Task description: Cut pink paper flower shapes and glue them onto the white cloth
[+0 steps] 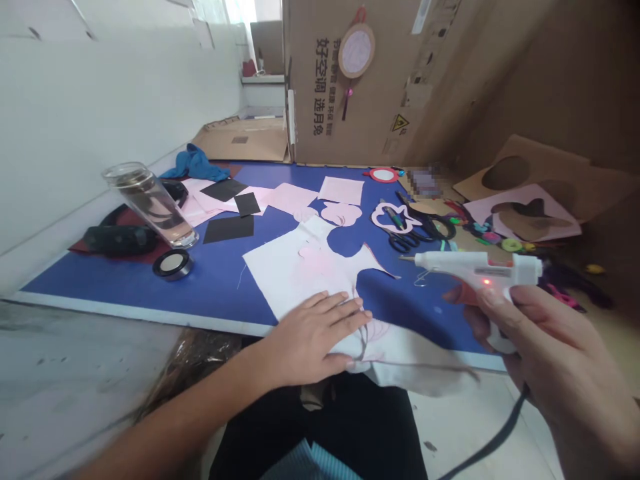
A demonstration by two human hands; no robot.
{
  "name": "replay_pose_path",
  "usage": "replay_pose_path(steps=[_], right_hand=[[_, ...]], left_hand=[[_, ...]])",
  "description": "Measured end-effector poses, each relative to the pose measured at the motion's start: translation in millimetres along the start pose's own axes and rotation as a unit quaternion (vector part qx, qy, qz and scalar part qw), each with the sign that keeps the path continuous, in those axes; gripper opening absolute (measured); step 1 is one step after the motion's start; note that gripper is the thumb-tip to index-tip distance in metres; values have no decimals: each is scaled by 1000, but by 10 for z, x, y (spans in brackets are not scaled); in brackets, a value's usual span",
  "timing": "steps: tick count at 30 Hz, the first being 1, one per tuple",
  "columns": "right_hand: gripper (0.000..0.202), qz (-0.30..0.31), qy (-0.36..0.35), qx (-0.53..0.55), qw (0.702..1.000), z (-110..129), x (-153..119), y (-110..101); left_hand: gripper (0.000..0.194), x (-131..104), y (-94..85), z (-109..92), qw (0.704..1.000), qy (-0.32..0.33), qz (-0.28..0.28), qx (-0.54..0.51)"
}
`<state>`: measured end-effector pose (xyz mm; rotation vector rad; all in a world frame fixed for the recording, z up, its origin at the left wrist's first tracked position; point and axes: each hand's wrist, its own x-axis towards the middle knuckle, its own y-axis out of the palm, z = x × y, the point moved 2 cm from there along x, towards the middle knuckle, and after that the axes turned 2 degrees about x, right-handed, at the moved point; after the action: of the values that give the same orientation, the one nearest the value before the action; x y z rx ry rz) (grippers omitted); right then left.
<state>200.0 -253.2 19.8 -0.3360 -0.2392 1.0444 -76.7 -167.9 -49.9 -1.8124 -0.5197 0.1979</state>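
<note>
My right hand (pixel 520 320) grips a white glue gun (pixel 460 265) with a lit red light and a dark cord; its nozzle points left over the blue table. A thin glue strand hangs below the nozzle. My left hand (pixel 320 333) lies flat, fingers stretched out, on a white cloth (pixel 285 267) with cut-out curves and faint pink marks. The cloth hangs over the table's front edge on the right. Just beyond it lie pink pieces (pixel 341 213) cut in rounded shapes.
A glass of water (pixel 155 207) and a round lid (pixel 173 264) stand at left. Black and pink sheets (pixel 229 229) lie behind. Scissors (pixel 435 225), a star-shaped frame (pixel 395 218) and small trimmings lie right. A cardboard wall (pixel 310 140) rises at the back.
</note>
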Motion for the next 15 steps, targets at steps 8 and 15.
replay_pose_path(steps=[8,15], right_hand=[[51,0,35,22,999,45,27,112],[52,13,-1,11,1000,-8,108,120]], left_hand=[[69,6,66,-253,991,-114,-71,16],[62,-198,-71,18,999,-27,-26,-36]])
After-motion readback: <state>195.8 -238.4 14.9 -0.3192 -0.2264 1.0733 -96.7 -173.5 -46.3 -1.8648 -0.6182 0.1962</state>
